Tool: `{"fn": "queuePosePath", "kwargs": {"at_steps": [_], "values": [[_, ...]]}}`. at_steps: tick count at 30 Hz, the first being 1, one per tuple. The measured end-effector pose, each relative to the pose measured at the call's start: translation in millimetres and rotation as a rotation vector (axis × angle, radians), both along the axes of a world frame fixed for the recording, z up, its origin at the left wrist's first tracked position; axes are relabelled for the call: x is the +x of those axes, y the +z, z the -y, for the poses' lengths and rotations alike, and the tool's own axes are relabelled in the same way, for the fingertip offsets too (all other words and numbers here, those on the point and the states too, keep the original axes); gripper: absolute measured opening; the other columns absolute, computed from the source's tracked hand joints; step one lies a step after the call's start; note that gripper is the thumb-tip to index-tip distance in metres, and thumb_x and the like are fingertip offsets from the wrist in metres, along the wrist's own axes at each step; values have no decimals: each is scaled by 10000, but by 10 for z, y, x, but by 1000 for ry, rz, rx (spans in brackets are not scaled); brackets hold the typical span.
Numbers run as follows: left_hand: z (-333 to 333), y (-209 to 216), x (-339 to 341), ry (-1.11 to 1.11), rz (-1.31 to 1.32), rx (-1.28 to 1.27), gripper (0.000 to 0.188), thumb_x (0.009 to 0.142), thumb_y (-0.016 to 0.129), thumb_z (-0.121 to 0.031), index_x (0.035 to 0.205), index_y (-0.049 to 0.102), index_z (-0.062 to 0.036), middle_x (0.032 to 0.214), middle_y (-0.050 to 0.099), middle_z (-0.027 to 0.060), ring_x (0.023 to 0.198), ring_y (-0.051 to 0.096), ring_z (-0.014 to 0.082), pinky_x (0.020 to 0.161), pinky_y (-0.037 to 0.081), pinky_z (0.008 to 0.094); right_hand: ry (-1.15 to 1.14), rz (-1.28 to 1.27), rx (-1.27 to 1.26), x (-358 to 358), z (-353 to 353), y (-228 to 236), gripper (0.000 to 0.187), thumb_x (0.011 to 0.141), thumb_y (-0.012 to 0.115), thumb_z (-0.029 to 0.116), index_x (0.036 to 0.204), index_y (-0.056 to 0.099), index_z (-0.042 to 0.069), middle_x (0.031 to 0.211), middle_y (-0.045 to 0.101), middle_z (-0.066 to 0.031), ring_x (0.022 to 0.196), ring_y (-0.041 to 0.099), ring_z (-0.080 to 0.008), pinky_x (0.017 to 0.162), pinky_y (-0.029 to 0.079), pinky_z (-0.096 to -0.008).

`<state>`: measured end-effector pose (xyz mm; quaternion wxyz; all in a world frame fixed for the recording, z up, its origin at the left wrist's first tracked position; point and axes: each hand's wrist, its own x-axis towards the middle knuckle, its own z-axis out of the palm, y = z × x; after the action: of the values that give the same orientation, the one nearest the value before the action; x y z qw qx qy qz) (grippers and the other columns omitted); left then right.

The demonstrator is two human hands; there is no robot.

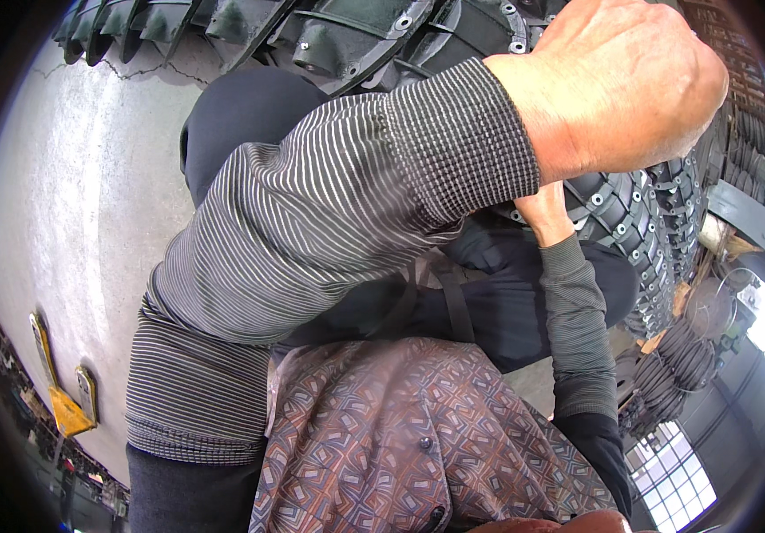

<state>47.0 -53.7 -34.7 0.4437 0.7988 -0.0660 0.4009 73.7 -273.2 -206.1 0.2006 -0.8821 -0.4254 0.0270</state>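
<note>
My left hand (635, 84) is raised at the upper right, its back and wrist toward me. It is closed with the fingers curled under, and whatever they hold is hidden. Its striped sleeve crosses the middle of the view. Below and behind it, my right hand (544, 206) reaches in among dark parts; its fingers are covered by the left wrist. Nearest to both hands are dark, ribbed, cast-looking parts with round bolt holes (635, 209), set in curved rows. More such dark parts (338, 44) lie along the top edge.
My bent knees (245, 120) sit close to the parts. A cracked concrete floor (71, 186) spreads at left, with a yellow pallet truck (71, 413) on it. Dark coils (675, 364) are piled at right, near a grid window (671, 471).
</note>
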Motion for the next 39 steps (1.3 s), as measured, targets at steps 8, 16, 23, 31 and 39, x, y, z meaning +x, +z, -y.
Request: {"fn": "queuePosePath", "kwargs": {"at_steps": [8,16,23,31,39], "values": [[-70,-62,86,-75,61,7,100,803,644,-47,715,621,-5,646,647,225,620,692,395,591,556,458,178,3,-87,134,84,65,193,939,669,63,1127,706,42,1081,694,-255,1039,650,-473,874,525,-551],[-35,-7,-11,-44,0,10,86,812,644,-44,741,626,2,667,658,218,635,702,371,598,562,443,174,163,-106,159,106,-42,211,953,651,145,1126,711,39,1061,719,-219,1018,673,-442,873,527,-534],[-58,-39,6,-46,20,24,97,824,637,-54,744,614,-4,655,644,201,612,683,359,593,554,436,187,326,-192,99,31,-49,190,933,651,205,1009,755,66,974,745,-177,944,707,-383,799,548,-504],[-92,-1,-24,-69,33,4,100,822,636,-53,736,620,-4,653,647,214,626,691,379,602,557,453,76,242,-154,102,108,-55,218,952,644,246,935,763,65,798,727,-181,773,707,-415,685,550,-500],[-63,46,-38,-37,-36,6,116,791,666,-68,695,663,-2,655,662,232,639,707,394,607,567,458,27,60,-41,61,145,-81,210,983,614,176,1073,711,13,1012,718,-260,926,689,-457,789,543,-527]]}}
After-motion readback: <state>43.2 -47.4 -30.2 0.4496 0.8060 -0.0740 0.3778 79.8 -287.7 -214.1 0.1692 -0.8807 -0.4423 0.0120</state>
